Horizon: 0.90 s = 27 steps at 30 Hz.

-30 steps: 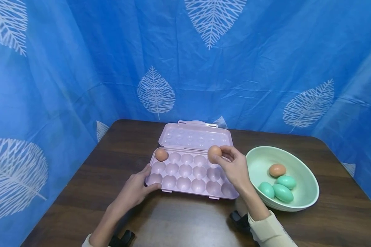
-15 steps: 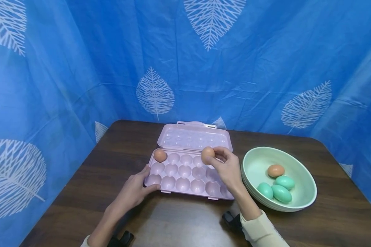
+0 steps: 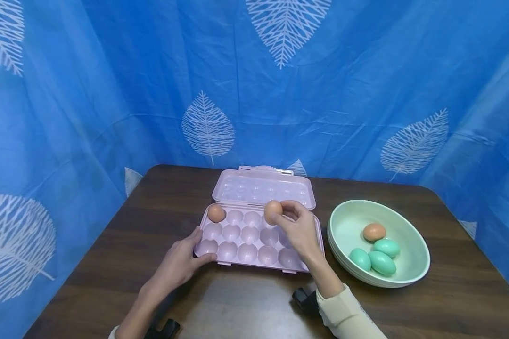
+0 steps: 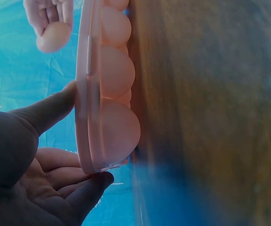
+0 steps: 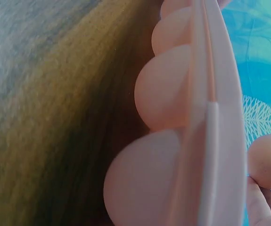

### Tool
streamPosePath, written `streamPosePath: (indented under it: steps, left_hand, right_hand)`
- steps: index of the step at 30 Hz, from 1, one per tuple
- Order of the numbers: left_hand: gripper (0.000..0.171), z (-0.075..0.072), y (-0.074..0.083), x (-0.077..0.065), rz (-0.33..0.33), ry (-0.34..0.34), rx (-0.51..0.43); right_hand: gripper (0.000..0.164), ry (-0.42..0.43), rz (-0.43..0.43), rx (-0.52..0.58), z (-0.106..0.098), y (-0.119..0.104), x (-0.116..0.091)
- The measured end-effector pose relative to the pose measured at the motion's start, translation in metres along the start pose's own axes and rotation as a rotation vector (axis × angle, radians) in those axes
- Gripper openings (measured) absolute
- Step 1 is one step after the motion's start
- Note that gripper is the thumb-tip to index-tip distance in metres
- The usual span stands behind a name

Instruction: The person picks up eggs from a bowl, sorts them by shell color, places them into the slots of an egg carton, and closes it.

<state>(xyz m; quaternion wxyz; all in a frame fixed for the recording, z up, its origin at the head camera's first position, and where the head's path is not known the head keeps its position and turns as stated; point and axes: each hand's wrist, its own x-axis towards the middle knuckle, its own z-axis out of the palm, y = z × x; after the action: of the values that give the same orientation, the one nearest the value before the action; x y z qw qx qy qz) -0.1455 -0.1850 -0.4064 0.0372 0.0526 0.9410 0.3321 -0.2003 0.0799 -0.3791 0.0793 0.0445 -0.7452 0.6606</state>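
Note:
A brown egg [image 3: 273, 212] is pinched between the thumb and fingers of my right hand [image 3: 299, 231], above the back row of a pink egg tray [image 3: 250, 234]. That held egg [image 4: 54, 37] also shows in the left wrist view, apart from the tray. My left hand [image 3: 178, 260] grips the tray's left end, thumb on the front rim and fingers at the side. One brown egg [image 3: 217, 213] sits in the back left cup. The tray's lid [image 3: 265, 189] lies folded back behind it. My right hand and forearm hide some right-hand cups.
A pale green bowl [image 3: 348, 221] stands right of the tray on the dark wooden table [image 3: 246, 301]. It holds a brown egg [image 3: 374, 232] and three green eggs [image 3: 382, 262]. A blue curtain [image 3: 254, 94] with white leaf prints hangs behind the table.
My right hand has carried the brown egg leftward along the tray's back row. My left hand keeps its grip on the tray. The whole view has shifted slightly.

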Motion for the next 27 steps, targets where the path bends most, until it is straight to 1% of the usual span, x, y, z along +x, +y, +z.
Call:
streamPosePath:
  steps: [3, 5, 6, 10, 14, 20, 27]
  left_hand:
    - [0.084, 0.0, 0.001, 0.0, -0.012, -0.007, 0.003]
    - [0.084, 0.0, 0.001, 0.0, -0.019, -0.008, 0.004]
    - [0.084, 0.0, 0.001, 0.0, -0.02, -0.008, 0.005]
    - [0.084, 0.0, 0.001, 0.0, -0.019, -0.005, 0.01]
    - [0.084, -0.001, 0.001, 0.0, -0.024, -0.007, 0.01]
    - [0.083, -0.002, 0.001, 0.0, -0.018, -0.002, 0.011]
    - [0.083, -0.001, 0.001, 0.0, -0.016, -0.005, -0.006]
  right_hand:
    - [0.034, 0.0, 0.014, 0.003, 0.003, -0.01, -0.005]
    - [0.034, -0.004, 0.014, 0.011, 0.004, -0.009, -0.005]
    - [0.033, -0.001, 0.01, 0.011, 0.005, -0.008, -0.005]
    - [0.032, 0.023, -0.038, 0.004, 0.009, 0.01, 0.0]
    - [0.031, 0.032, -0.082, -0.009, 0.015, 0.012, 0.001]
    - [0.033, 0.025, -0.054, 0.023, 0.021, 0.012, 0.002]
    - [0.03, 0.004, -0.02, 0.047, 0.028, 0.011, 0.001]
